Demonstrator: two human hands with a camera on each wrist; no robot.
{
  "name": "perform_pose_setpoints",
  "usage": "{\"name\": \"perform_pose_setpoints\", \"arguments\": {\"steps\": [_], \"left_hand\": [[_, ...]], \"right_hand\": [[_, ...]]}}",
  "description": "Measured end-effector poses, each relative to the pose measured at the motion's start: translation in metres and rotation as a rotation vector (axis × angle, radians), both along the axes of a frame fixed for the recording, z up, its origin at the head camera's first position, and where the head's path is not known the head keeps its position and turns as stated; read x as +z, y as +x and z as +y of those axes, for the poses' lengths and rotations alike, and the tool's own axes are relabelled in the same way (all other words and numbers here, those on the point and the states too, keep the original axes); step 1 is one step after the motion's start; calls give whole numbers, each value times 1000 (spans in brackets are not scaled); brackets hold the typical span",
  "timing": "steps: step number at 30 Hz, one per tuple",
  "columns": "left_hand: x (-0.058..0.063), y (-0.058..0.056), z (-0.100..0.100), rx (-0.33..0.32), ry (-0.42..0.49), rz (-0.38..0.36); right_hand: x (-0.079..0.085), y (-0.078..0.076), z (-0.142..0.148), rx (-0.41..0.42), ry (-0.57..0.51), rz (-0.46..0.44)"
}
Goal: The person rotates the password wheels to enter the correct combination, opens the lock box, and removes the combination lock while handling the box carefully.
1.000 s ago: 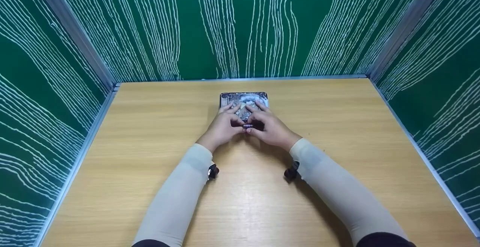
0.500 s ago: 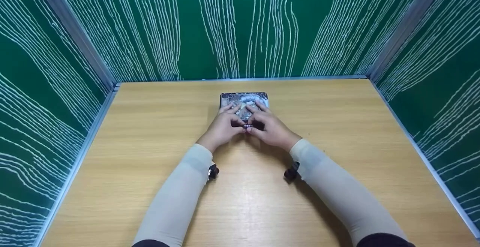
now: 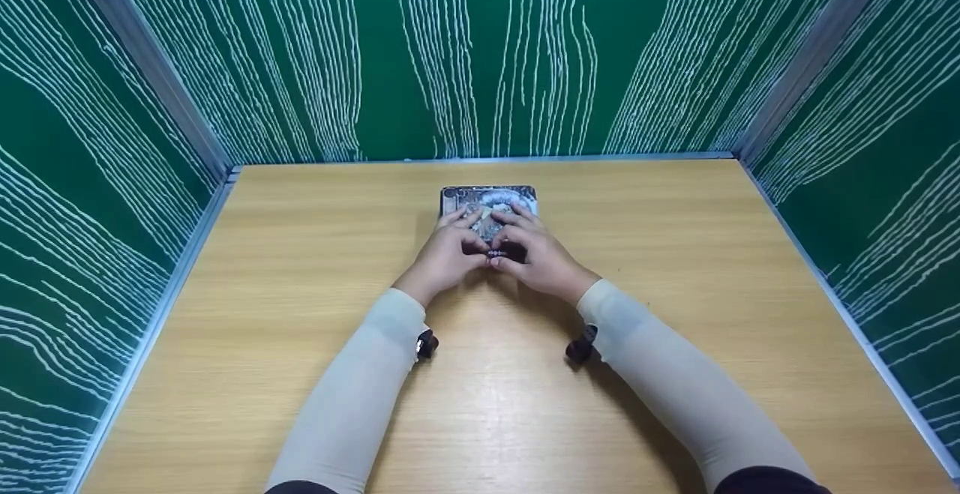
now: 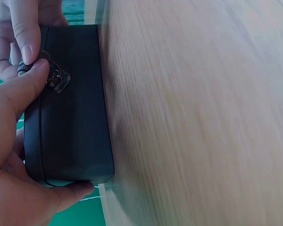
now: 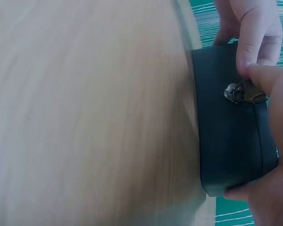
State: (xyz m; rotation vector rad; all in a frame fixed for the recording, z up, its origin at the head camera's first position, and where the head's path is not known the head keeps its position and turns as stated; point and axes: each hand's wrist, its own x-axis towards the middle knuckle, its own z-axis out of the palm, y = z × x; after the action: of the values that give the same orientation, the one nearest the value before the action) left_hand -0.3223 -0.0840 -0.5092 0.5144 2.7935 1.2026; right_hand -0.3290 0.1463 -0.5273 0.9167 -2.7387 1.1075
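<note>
A dark box with a printed picture on its lid [image 3: 491,194] stands on the table, its plain black front side [image 4: 75,132] toward me. At that side a metal clasp [image 4: 60,81] carries a small padlock [image 5: 253,93] with ridged number dials [image 4: 22,69]. My left hand [image 3: 446,255] and right hand [image 3: 546,258] meet over it from both sides. Thumb and forefinger of each hand pinch the padlock between them. The other fingers of both hands lie on the lid and along the box's sides. Fingertips hide part of the padlock.
The wooden table [image 3: 495,404] extends around the box. Green panels [image 3: 375,52] with white wavy lines wall it in at the back and both sides, framed by grey bars. A small dark wrist camera [image 3: 426,344] hangs under each sleeve.
My right thumb and forefinger have shifted slightly to the left on the padlock. The left hand and the box stay in place.
</note>
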Motion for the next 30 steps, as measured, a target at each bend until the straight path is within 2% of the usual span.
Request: {"name": "perform_pose_setpoints", "arguments": {"steps": [16, 30], "left_hand": [[-2, -1, 0, -8, 4, 26], [-1, 0, 0, 2, 3, 18]], "right_hand": [[1, 2, -1, -10, -9, -15], [1, 2, -1, 2, -31, 12]]}}
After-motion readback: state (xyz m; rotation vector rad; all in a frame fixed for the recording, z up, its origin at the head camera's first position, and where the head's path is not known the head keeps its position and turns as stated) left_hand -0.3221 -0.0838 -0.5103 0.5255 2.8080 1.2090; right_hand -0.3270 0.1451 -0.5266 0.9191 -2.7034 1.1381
